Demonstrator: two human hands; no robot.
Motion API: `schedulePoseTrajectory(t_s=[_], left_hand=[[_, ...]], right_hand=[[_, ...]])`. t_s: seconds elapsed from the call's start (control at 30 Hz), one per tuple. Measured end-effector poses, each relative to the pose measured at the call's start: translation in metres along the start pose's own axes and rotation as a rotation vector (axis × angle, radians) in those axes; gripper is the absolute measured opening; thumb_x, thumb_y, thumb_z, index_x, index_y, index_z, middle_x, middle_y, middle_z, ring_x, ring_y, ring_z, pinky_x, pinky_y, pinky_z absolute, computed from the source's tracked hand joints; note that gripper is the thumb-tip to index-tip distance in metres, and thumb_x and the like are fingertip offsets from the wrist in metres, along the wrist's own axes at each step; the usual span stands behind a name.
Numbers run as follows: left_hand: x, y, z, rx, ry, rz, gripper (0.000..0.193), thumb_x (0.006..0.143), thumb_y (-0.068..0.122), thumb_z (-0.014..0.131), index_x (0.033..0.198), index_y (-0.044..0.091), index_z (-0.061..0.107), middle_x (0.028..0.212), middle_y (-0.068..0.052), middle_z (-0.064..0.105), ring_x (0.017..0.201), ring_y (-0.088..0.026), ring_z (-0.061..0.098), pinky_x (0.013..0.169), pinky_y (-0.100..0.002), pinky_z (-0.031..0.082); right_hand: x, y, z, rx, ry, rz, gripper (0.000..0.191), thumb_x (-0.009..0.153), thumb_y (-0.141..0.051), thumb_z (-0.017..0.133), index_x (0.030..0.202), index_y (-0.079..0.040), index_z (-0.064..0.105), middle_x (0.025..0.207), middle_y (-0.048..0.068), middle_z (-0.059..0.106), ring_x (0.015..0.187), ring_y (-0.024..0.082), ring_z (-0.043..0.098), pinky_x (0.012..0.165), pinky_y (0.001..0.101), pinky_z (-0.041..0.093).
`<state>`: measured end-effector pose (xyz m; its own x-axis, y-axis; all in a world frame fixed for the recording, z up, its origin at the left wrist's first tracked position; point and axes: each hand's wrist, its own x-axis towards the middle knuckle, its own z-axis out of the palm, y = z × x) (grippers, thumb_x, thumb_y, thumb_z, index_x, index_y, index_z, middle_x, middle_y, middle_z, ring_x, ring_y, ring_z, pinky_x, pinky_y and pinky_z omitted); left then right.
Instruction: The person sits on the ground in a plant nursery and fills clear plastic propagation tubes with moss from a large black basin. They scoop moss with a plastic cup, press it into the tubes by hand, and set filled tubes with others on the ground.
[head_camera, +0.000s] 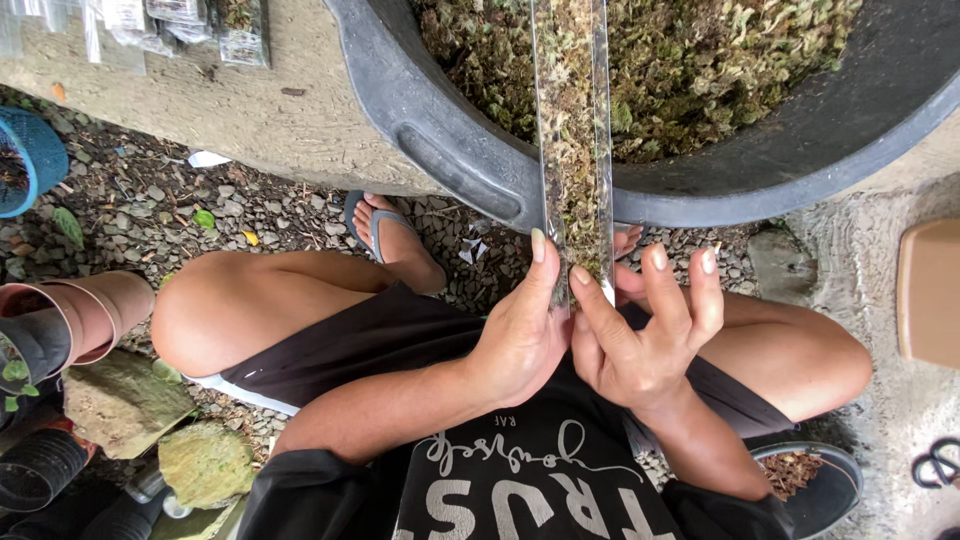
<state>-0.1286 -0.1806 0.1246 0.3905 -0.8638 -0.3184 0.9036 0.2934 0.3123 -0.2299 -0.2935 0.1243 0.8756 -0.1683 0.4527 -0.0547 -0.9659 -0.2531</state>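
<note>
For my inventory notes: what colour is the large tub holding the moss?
The tub is dark grey, best seen in the head view.

Blue basket (30, 160), clay pot (85, 310), mossy stones (205, 462).

The clear sleeve (572, 140) of moss was cut off by the top edge, and its lower end was hidden behind the left hand (520, 335) and right hand (640, 345). The black tub (470, 165) was cropped at the top and right, so its far rim could not be seen. The blue basket (30, 160), the pots (60, 325) at the left edge and the scissors (937, 465) were only partly shown.
</note>
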Motion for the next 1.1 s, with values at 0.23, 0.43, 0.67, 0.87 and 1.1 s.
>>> schedulePoseTrajectory(t_s=[0.23,0.43,0.67,0.87,1.1], left_hand=[[0.000,0.002,0.001,-0.029,0.068,-0.111,0.071,0.110,0.054,0.019,0.154,0.003,0.042,0.143,-0.008,0.058,0.133,-0.020,0.055,0.118,-0.039,0.042],[-0.001,-0.003,-0.003,-0.139,-0.065,-0.041,0.070,0.118,0.055,0.021,0.161,0.003,0.039,0.137,-0.015,0.057,0.134,-0.023,0.056,0.124,-0.041,0.042],[-0.001,-0.005,-0.005,-0.119,0.009,-0.087,0.070,0.112,0.056,0.022,0.157,0.004,0.039,0.139,-0.012,0.057,0.131,-0.022,0.057,0.118,-0.040,0.045],[-0.002,-0.004,-0.001,-0.146,0.035,-0.049,0.067,0.114,0.055,0.024,0.156,0.004,0.041,0.145,-0.012,0.054,0.132,-0.021,0.056,0.119,-0.041,0.043],[-0.001,-0.004,-0.002,-0.106,0.017,-0.013,0.065,0.113,0.053,0.024,0.154,0.006,0.043,0.149,-0.009,0.053,0.136,-0.021,0.054,0.121,-0.043,0.041]], right_hand=[[0.002,-0.006,-0.002,0.038,-0.024,-0.045,0.045,0.100,-0.040,0.059,0.124,-0.006,0.078,0.149,0.032,0.041,0.145,0.050,0.024,0.117,0.0597,0.031],[0.007,-0.004,-0.006,0.129,-0.034,0.081,0.072,0.106,-0.055,0.042,0.139,0.006,0.063,0.156,0.035,0.035,0.149,0.056,0.019,0.123,0.0627,0.027],[0.013,-0.006,-0.010,0.043,-0.140,0.055,0.065,0.108,-0.052,0.042,0.141,-0.002,0.067,0.158,0.033,0.034,0.152,0.054,0.016,0.124,0.0619,0.029],[0.013,-0.004,-0.010,0.111,-0.140,0.038,0.055,0.104,-0.040,0.055,0.137,0.001,0.068,0.156,0.033,0.037,0.150,0.054,0.020,0.123,0.0592,0.033],[0.022,0.002,-0.017,0.262,-0.049,0.073,0.045,0.092,-0.014,0.077,0.128,0.008,0.063,0.147,0.028,0.048,0.148,0.049,0.034,0.122,0.0578,0.038]])
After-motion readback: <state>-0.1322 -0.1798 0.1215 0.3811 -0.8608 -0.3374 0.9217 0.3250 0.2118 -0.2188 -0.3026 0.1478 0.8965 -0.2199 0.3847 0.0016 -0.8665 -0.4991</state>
